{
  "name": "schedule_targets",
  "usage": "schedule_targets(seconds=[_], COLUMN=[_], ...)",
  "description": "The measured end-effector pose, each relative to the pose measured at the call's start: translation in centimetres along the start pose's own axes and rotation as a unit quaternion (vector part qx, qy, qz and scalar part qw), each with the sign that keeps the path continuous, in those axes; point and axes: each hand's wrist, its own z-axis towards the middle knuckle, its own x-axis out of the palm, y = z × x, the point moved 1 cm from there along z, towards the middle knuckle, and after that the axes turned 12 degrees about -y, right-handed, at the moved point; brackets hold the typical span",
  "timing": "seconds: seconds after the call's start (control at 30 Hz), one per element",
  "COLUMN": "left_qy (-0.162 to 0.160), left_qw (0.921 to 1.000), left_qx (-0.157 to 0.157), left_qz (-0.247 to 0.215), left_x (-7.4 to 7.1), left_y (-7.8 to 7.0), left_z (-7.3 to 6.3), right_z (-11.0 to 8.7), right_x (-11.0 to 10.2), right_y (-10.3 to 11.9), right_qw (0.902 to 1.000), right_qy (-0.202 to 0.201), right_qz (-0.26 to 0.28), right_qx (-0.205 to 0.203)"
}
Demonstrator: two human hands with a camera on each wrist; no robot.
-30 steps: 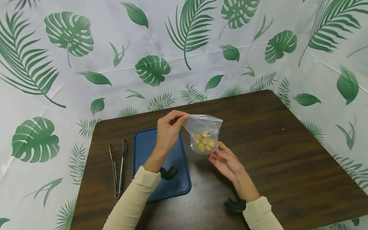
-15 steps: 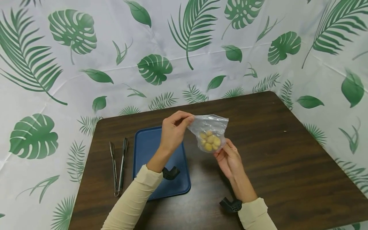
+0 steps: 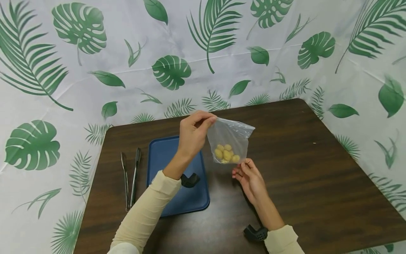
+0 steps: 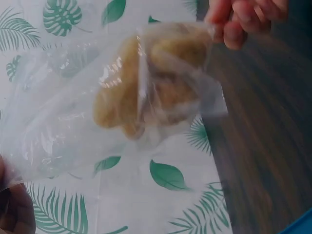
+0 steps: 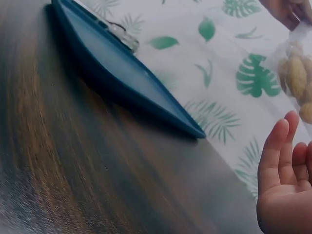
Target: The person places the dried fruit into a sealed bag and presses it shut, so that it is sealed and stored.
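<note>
A clear plastic zip bag point(image 3: 229, 135) with several small yellow potatoes point(image 3: 227, 153) at its bottom hangs in the air above the table. My left hand point(image 3: 192, 135) pinches the bag's top left corner between thumb and fingers. Below and to the right, my right hand point(image 3: 252, 180) pinches the bottom right corner with thumb and forefinger, its other fingers loosely bent. In the left wrist view the potatoes point(image 4: 119, 97) show blurred through the creased plastic, with the fingers of the right hand point(image 4: 248, 17) at the bag's corner.
A blue tray point(image 3: 190, 203) lies under the left forearm on the dark wooden table point(image 3: 301, 158). Left of the tray lie metal tongs point(image 3: 134, 180), their arms spread. A leaf-patterned sheet point(image 3: 133, 91) hangs behind the table.
The bag has shifted a little to the right and now hangs flatter and more stretched out. The right hand has moved from under the potatoes to the bag's bottom corner.
</note>
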Motion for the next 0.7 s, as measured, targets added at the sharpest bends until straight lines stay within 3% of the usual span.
schedule_targets(seconds=[0.1, 0.17, 0.2, 0.23, 0.3, 0.37, 0.47, 0.6, 0.63, 0.7], left_qy=[-0.005, -0.005, 0.0, 0.009, 0.029, 0.045, 0.048, 0.035, 0.036, 0.039], left_qw=[0.9999, 0.9998, 0.9997, 0.9993, 0.9977, 0.9956, 0.9936, 0.9942, 0.9952, 0.9977], left_qx=[0.003, 0.015, 0.024, 0.035, 0.06, 0.081, 0.096, 0.093, 0.082, 0.046], left_qz=[0.009, 0.01, 0.01, 0.009, 0.011, 0.017, 0.035, 0.042, 0.04, 0.032], left_x=[-0.1, -0.1, 0.0, 0.1, 0.3, 0.7, 0.9, 0.6, 0.4, 0.0], left_y=[0.0, 0.0, -0.1, -0.1, -0.2, -0.1, 0.3, 1.0, 1.2, 1.5], left_z=[-0.1, -0.3, -0.5, -0.6, -0.9, -1.2, -1.4, -1.5, -1.5, -1.6], right_z=[0.0, -0.2, -0.2, -0.3, -0.3, -0.1, 0.3, 0.7, 0.8, 0.9], right_x=[-0.3, -0.6, -0.6, -0.5, 0.0, 1.1, 3.5, 5.8, 6.1, 6.7], right_y=[-0.3, 0.1, 0.7, 1.4, 3.6, 6.1, 9.4, 11.4, 11.6, 12.0], right_qw=[0.9989, 0.9911, 0.9819, 0.9683, 0.9315, 0.896, 0.8476, 0.7875, 0.7767, 0.767], right_qy=[0.003, 0.005, 0.005, 0.01, 0.008, -0.008, -0.037, -0.062, -0.066, -0.07], right_qz=[-0.044, -0.128, -0.183, -0.241, -0.345, -0.413, -0.465, -0.507, -0.513, -0.517], right_qx=[-0.012, -0.035, -0.049, -0.066, -0.114, -0.164, -0.253, -0.345, -0.359, -0.374])
